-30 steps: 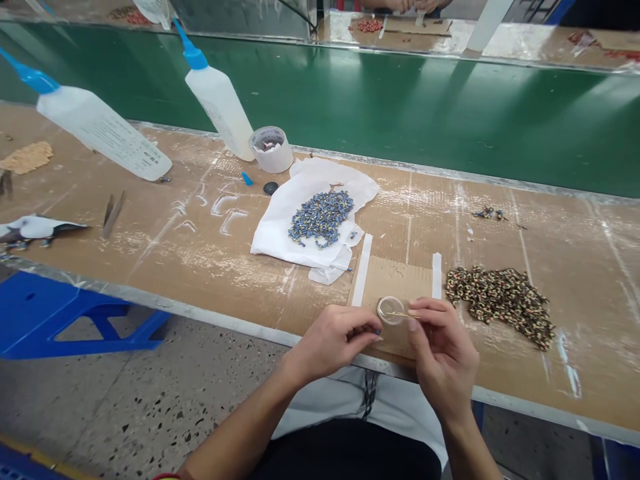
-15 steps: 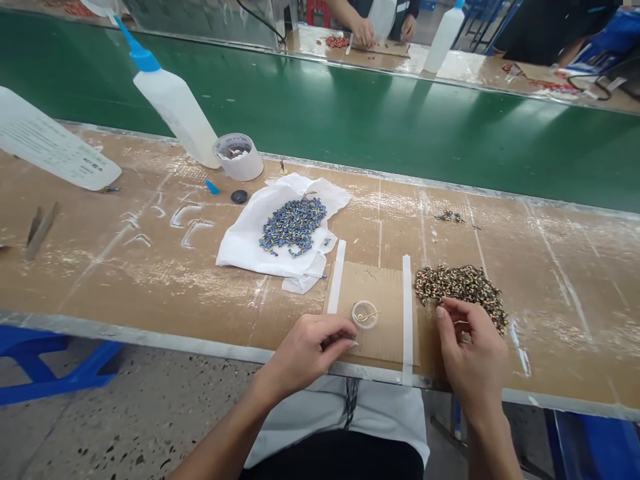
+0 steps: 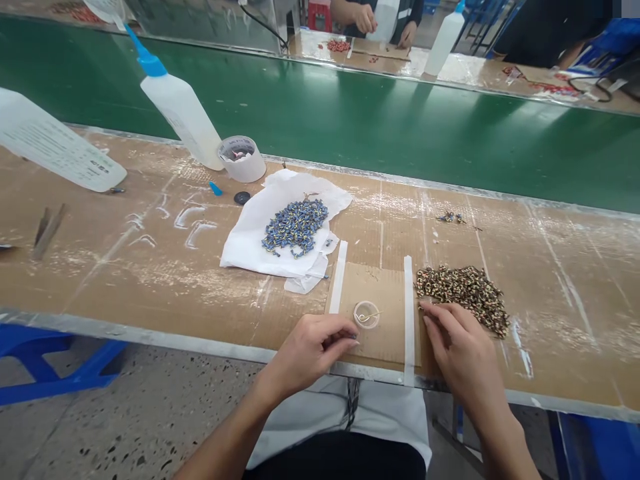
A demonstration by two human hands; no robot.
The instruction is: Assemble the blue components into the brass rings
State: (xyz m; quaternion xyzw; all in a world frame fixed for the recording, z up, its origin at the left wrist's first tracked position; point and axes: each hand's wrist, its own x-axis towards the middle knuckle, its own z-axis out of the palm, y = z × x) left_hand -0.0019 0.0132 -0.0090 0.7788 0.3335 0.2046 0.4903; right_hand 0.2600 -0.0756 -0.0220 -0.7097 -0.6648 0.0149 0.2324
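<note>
Pinching small blue piece [image 3: 354, 335] in left hand [image 3: 316, 343], with grip clamped on it, just beside round dish [image 3: 367, 327] on cardboard [image 3: 385, 348]. With bent wire [image 3: 365, 318] lying across dish. Holding right hand [image 3: 465, 350] at left edge of dark pile [image 3: 465, 292] on desk [image 3: 190, 300]; cannot tell whether grip apart, together or clamped. With blue pile [image 3: 295, 227] on white paper [image 3: 245, 245], farther back to left.

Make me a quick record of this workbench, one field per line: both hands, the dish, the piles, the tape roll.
Left hand: beside the dish, seemingly pinching a small bluish piece
Right hand: at the brown pile's near-left edge; whether it holds anything is unclear
Dish: clear, round, on cardboard, thin bent wire in it
Blue pile: on white paper
Tape roll: beside a bottle
</note>
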